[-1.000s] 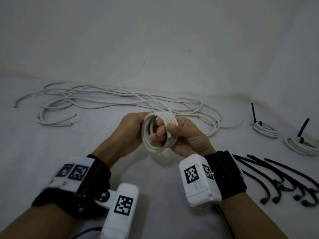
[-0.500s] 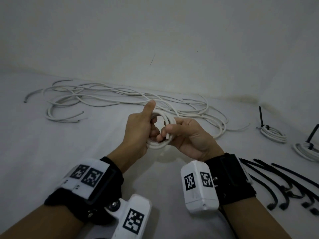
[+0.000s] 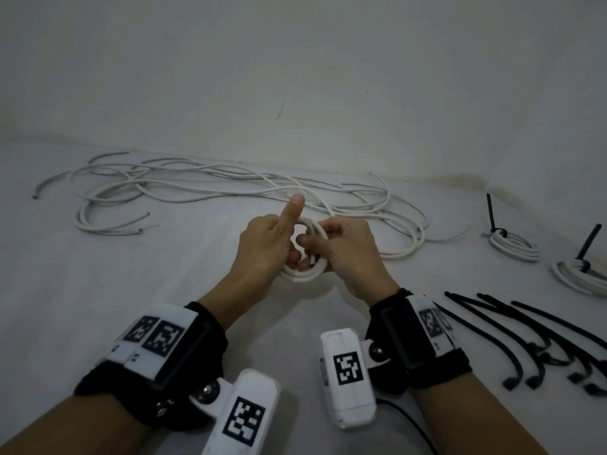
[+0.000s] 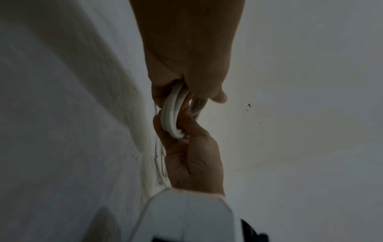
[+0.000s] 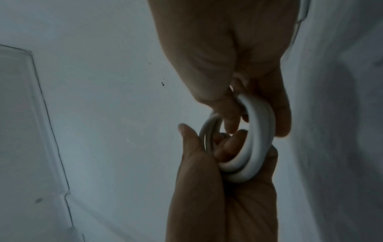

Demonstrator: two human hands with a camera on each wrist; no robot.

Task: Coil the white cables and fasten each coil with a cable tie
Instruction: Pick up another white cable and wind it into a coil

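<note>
A small white cable coil [image 3: 303, 274] hangs above the white surface at the centre, held from both sides. My left hand [image 3: 267, 249] grips its left part with curled fingers, thumb sticking straight up. My right hand [image 3: 345, 254] pinches the right part, thumb across the loops. The left wrist view shows the coil [image 4: 170, 114] edge-on between my left hand [image 4: 186, 91] above and the right hand [image 4: 192, 157] below. Seen from the right wrist, my right hand [image 5: 248, 104] curls over the coil [image 5: 259, 131] and the left hand [image 5: 207, 180] holds it from below.
A loose tangle of white cables [image 3: 230, 188] lies behind the hands, along the wall. Two tied coils [image 3: 514, 246] [image 3: 581, 277] with upright black tie tails sit at the right. Several black cable ties [image 3: 542, 336] lie beside my right wrist.
Both hands have carried the coil away from me and lower. My left hand rolled over the coil and its thumb rose; the coil now lies flatter.
</note>
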